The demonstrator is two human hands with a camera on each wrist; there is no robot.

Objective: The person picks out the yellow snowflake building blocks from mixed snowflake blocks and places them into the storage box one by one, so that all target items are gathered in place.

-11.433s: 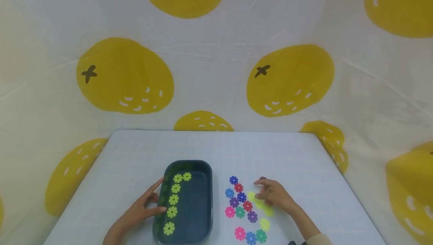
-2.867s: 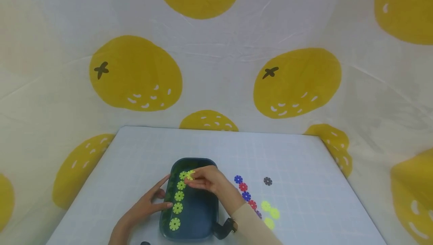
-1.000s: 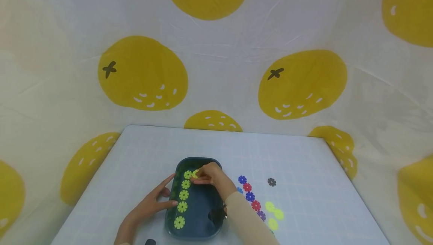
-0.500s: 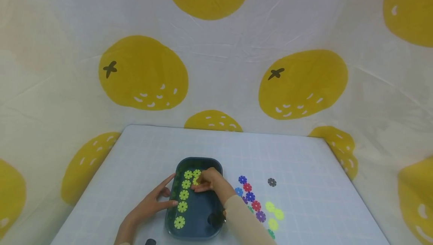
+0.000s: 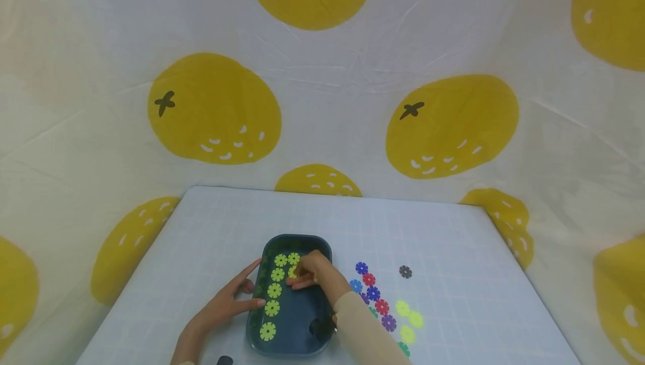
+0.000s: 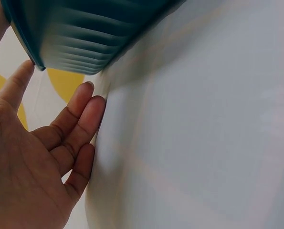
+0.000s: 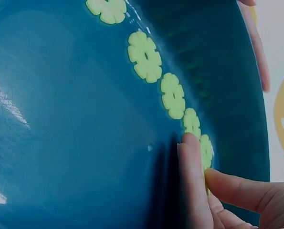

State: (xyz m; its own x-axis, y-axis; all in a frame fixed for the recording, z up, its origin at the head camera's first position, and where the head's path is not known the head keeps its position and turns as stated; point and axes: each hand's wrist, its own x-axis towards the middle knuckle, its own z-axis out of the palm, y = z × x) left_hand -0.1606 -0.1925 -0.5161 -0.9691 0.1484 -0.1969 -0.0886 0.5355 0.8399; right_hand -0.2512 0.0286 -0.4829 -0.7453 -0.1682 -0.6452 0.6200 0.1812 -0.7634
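The dark teal tray [image 5: 302, 312] stands on the table, with yellow notched plastic discs, snowflake-shaped, laid inside. One column of them, such as this disc [image 5: 274, 290], runs along its left side; a further disc [image 5: 293, 257] lies beside the column's far end. My left hand [image 5: 221, 302] touches the tray's left edge with thumb and straight index finger; in the left wrist view its other fingers lie loosely bent under the tray wall [image 6: 79, 33]. My right hand [image 5: 314, 271] pinches a yellow disc [image 5: 291, 271] just nearer than that further one. Its fingers partly hide it.
Right of the tray lie loose notched discs: blue [image 5: 373, 293], red [image 5: 381, 306], purple [image 5: 388, 322] and others, partly behind the right sleeve [image 5: 370, 326]. Three yellow discs [image 5: 415, 319] lie farther right, and a dark grey disc [image 5: 405, 271] behind them. A patterned cloth hangs behind.
Earlier my right hand was among the loose discs; since then it has come into the tray with a yellow disc. Within the last second it has shifted slightly nearer, uncovering the far disc. My left hand stays.
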